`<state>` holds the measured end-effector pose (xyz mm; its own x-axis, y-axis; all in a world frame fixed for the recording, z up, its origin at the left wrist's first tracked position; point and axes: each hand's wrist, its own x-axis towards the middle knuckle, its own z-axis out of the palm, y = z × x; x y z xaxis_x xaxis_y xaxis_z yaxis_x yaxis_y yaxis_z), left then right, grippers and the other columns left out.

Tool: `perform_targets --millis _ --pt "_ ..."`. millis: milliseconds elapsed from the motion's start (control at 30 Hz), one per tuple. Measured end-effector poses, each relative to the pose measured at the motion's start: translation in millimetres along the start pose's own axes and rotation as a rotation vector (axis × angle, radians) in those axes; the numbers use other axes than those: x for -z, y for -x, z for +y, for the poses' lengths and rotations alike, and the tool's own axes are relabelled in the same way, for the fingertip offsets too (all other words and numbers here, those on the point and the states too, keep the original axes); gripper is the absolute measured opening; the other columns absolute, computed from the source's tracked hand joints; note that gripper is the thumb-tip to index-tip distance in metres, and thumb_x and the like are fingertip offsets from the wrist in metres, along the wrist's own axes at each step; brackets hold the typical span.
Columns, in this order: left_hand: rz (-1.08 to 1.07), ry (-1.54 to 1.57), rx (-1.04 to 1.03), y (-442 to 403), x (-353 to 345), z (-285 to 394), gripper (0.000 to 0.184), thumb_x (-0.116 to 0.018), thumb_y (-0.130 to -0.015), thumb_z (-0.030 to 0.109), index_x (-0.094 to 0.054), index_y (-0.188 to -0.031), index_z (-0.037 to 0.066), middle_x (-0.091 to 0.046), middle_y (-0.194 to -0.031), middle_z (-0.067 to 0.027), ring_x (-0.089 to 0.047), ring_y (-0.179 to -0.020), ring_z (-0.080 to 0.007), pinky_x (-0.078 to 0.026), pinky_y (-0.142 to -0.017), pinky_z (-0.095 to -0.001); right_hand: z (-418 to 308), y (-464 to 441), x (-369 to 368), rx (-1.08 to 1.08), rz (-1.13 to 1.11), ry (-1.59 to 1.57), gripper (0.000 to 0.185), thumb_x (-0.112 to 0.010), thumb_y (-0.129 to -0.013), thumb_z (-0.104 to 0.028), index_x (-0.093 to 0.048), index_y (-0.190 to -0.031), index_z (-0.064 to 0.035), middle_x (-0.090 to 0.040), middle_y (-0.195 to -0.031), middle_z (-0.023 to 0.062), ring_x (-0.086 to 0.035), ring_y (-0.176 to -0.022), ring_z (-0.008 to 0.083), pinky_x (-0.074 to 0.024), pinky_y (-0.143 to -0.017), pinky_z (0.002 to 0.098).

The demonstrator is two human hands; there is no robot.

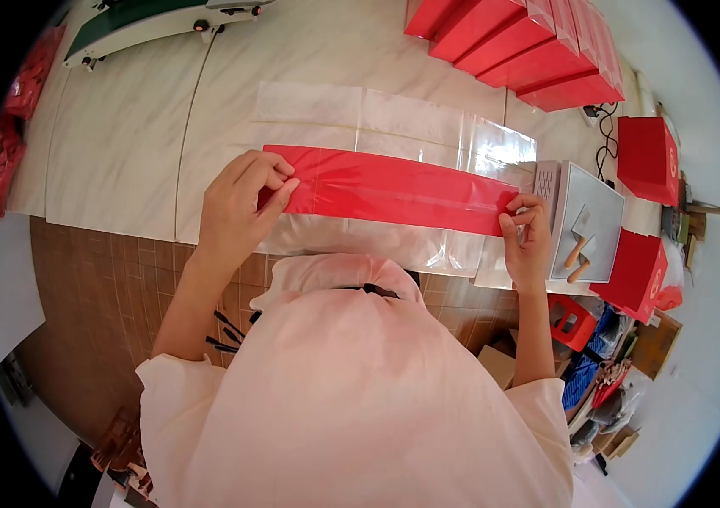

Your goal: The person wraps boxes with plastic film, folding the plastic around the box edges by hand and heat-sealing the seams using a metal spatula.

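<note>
A long red box (402, 186), of which one narrow face shows, lies across clear plastic film (427, 135) on the table. Its surface is glossy, with faint creases as if film covers it. My left hand (245, 199) pinches the left end between thumb and bent fingers. At the opposite end, my right hand (528, 237) grips the corner, thumb at the near edge and fingers curled over. Film extends beyond the box on both the far and near sides. Whether film is also caught in my fingers I cannot tell.
Wrapped red boxes (521, 51) stand in a row at the far right. On the right, a grey tray (593, 229) holds a scraper (580, 227) with a wooden handle. More red boxes (648, 161) sit beyond it. A green-topped machine (140, 21) stands far left.
</note>
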<state>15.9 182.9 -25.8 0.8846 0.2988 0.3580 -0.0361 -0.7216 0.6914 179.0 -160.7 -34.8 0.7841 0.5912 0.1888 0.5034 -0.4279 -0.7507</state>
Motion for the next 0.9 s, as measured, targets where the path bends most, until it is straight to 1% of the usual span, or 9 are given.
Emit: perform_targets --millis 67,133,200,300,433,500,600,700,900 --pt "-0.004 0.003 0.004 0 1 1 0.02 -0.072 -0.076 -0.002 -0.052 -0.073 0.002 -0.062 -0.084 -0.0049 -0.057 -0.068 -0.0179 -0.047 -0.054 -0.0286 -1 -1 -2 0.012 0.038 0.003 0.018 -0.065 -0.086 0.0 -0.048 -0.081 -0.0042 -0.054 -0.101 0.0088 -0.052 -0.094 0.0191 -0.041 -0.085 0.0276" --pt "-0.057 0.005 0.112 0 3 4 0.022 -0.073 -0.077 -0.001 -0.051 -0.073 0.002 -0.065 -0.087 -0.007 -0.063 -0.079 -0.0201 -0.05 -0.067 -0.0291 -2 -1 -6 0.026 0.077 0.008 0.018 -0.067 -0.085 -0.001 -0.05 -0.08 -0.0036 -0.057 -0.097 0.0095 -0.054 -0.089 0.0203 -0.0446 -0.078 0.0282" --pt "-0.056 0.012 0.122 0 3 6 0.022 -0.073 -0.077 -0.001 -0.051 -0.073 0.002 -0.065 -0.087 -0.0069 -0.063 -0.078 -0.0199 -0.05 -0.067 -0.029 -2 -1 -9 -0.001 0.141 -0.119 0.017 -0.067 -0.085 0.002 -0.051 -0.082 -0.0036 -0.058 -0.099 0.0095 -0.053 -0.087 0.0164 -0.0439 -0.073 0.0241" --pt "-0.052 0.024 0.126 1 3 5 0.021 -0.072 -0.077 -0.002 -0.052 -0.073 0.001 -0.064 -0.087 -0.0069 -0.062 -0.077 -0.0198 -0.049 -0.066 -0.0288 3 0 -11 0.028 0.156 0.009 0.017 -0.066 -0.085 0.004 -0.051 -0.084 -0.004 -0.058 -0.1 0.01 -0.052 -0.086 0.0137 -0.0432 -0.069 0.0214" --pt "-0.043 0.04 0.106 2 2 3 0.02 -0.072 -0.077 -0.003 -0.052 -0.074 0.001 -0.064 -0.086 -0.0073 -0.062 -0.076 -0.0197 -0.049 -0.066 -0.0288 -4 2 -12 -0.026 0.184 -0.011 0.017 -0.068 -0.084 0.002 -0.052 -0.084 -0.0047 -0.059 -0.102 0.0102 -0.054 -0.087 0.0183 -0.0441 -0.075 0.0272" --pt "-0.042 0.038 0.103 2 2 3 0.021 -0.072 -0.076 -0.003 -0.052 -0.074 0.001 -0.064 -0.086 -0.0074 -0.062 -0.076 -0.0196 -0.049 -0.066 -0.0288 -20 -2 -16 0.117 0.393 0.555 0.017 -0.071 -0.082 -0.002 -0.056 -0.087 -0.0068 -0.06 -0.106 0.0094 -0.055 -0.095 0.0241 -0.0411 -0.085 0.0361" --pt "-0.04 0.03 0.102 1 2 4 0.021 -0.072 -0.076 -0.003 -0.052 -0.074 0.001 -0.064 -0.086 -0.0075 -0.062 -0.076 -0.0196 -0.049 -0.066 -0.0289 -53 -11 -37 0.231 0.428 0.652 0.02 -0.073 -0.078 -0.005 -0.06 -0.093 -0.0093 -0.06 -0.112 0.0083 -0.054 -0.106 0.0279 -0.0355 -0.092 0.0423" --pt "-0.044 0.025 0.107 1 2 3 0.021 -0.072 -0.076 -0.003 -0.052 -0.074 0.001 -0.064 -0.086 -0.0075 -0.062 -0.077 -0.02 -0.049 -0.067 -0.0291 -75 -19 -82 0.319 0.224 0.335 0.033 -0.074 -0.074 -0.005 -0.063 -0.104 -0.0106 -0.06 -0.113 0.0076 -0.054 -0.107 0.0277 -0.0357 -0.093 0.0425" --pt "-0.049 0.021 0.126 1 3 6 0.021 -0.072 -0.076 -0.003 -0.052 -0.073 0.001 -0.064 -0.086 -0.0074 -0.062 -0.078 -0.0209 -0.049 -0.067 -0.0295 -101 -35 -120 0.583 0.01 0.192 0.041 -0.069 -0.066 -0.003 -0.066 -0.107 -0.0067 -0.056 -0.098 0.0083 -0.055 -0.085 0.0249 -0.043 -0.07 0.0364"
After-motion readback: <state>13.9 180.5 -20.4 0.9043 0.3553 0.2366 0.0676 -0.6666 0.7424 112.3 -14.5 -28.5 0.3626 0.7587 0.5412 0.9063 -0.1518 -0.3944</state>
